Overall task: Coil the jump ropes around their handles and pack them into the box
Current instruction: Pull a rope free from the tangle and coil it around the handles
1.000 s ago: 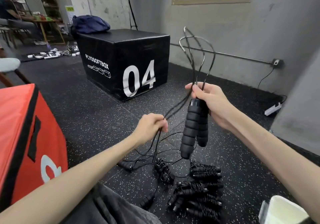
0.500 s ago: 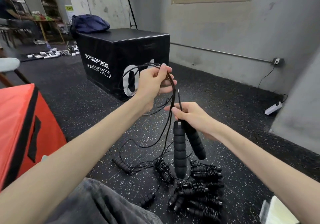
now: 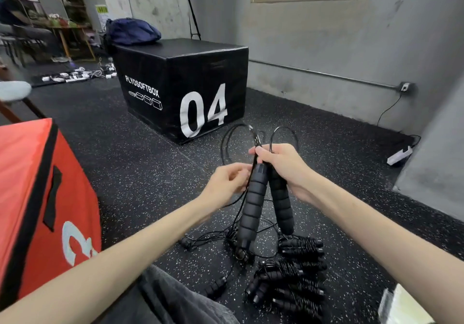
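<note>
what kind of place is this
Most likely a gym or training room: a black soft plyo box marked 04, a red plyo box beside it, speckled rubber flooring, and a pile of coiled jump ropes on the floor.

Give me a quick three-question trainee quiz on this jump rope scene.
1. True or false: the right hand grips the tops of both handles.
2. What does the left hand pinch? A) cord B) window C) backpack
3. Fill in: the coiled ropes lie on the ____.

Key: 1 true; 2 A; 3 floor.
</note>
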